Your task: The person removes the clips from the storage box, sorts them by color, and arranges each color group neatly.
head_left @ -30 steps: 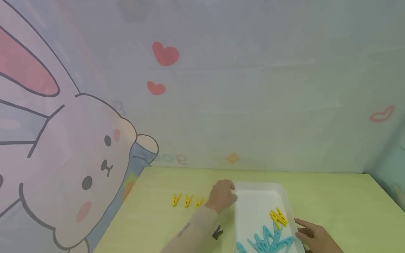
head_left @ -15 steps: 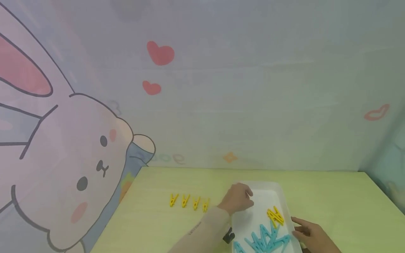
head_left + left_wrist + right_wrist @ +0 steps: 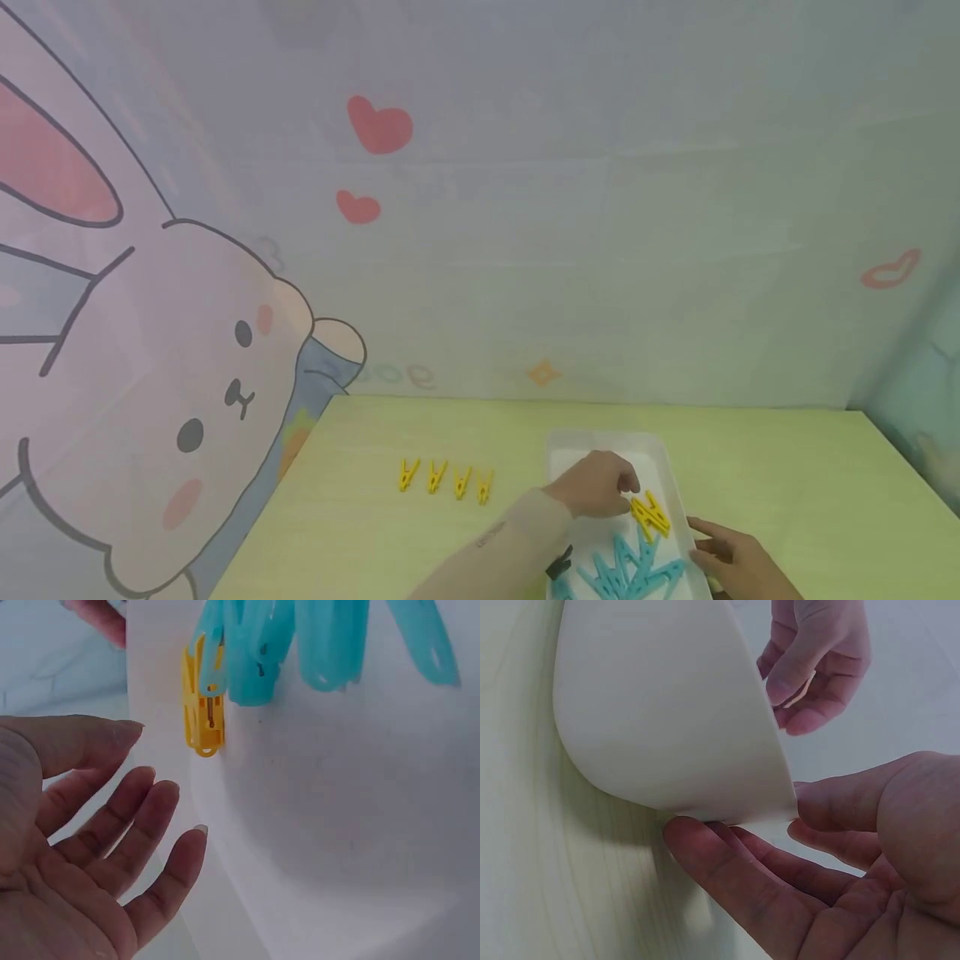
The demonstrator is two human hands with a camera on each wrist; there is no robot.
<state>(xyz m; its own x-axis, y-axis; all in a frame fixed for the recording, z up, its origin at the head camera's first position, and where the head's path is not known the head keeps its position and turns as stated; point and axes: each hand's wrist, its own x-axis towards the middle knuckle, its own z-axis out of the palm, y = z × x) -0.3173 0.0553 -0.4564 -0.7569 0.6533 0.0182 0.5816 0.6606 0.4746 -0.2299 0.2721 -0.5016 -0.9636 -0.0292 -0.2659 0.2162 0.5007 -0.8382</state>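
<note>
And here we have the left hand (image 3: pixel 600 486) over the smooth white rectangular tray (image 3: pixel 651 463), fingers loosely bent, thumb slightly apart from them, while the right hand (image 3: pixel 742 560) grips the tray at its right edge. Just beside the left fingertips we've got yellow plastic clothespins (image 3: pixel 651 517), lying in the tray near its right wall, next to a fan of turquoise plastic clothespins (image 3: pixel 330 645). From the head we get that left hand's back; the left wrist view gives us palm and parted fingertips. Over to the right wrist view, and we see the thumb at the rim, fingers against the outer wall. Well left of the tray, four yellow clothespins (image 3: pixel 432 479) line up on the pale green table (image 3: pixel 780 467), a cartoon-rabbit backdrop (image 3: pixel 675 250) behind.
</note>
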